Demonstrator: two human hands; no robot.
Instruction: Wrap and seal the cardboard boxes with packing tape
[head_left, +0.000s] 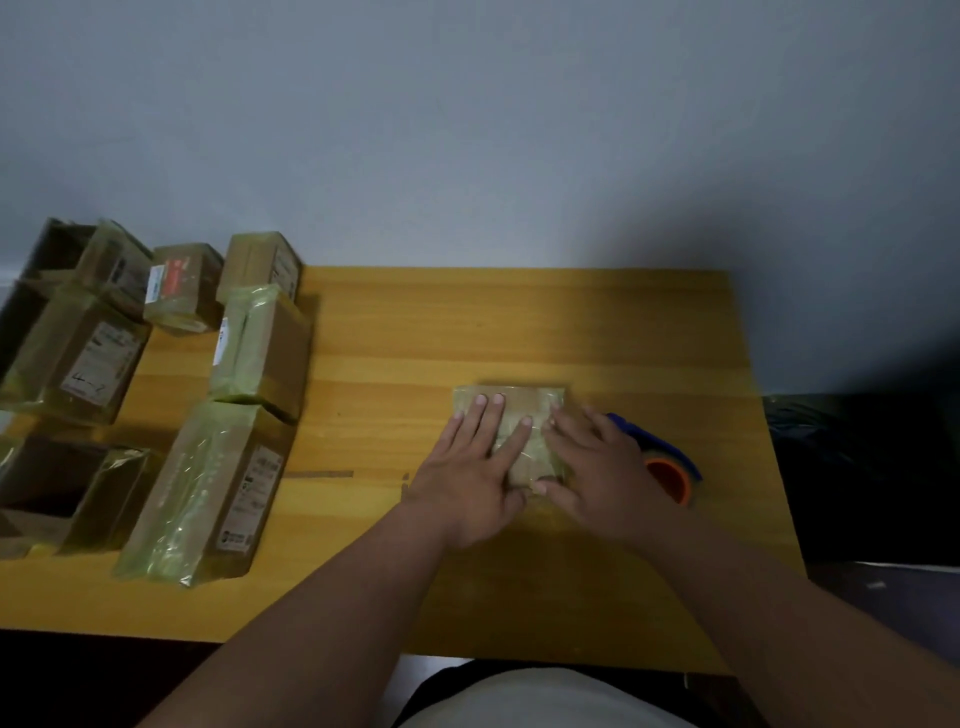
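Two flat hands, my left hand (470, 475) and right hand (592, 470), fingers straight, press the small box (519, 410) at frame centre; it looks tape-wrapped, glossy, perhaps wrinkled.

a small box (511, 415) lies on the table (519, 322) right of centre, both hands flat on it; a tape dispenser (670, 467) sits just right (partly hidden); perhaps eight taped boxes (260, 353) crowd the left edge.

Bare forearms, no sleeves in view — short, pale nails on the fingers (488, 415) — a white top below.
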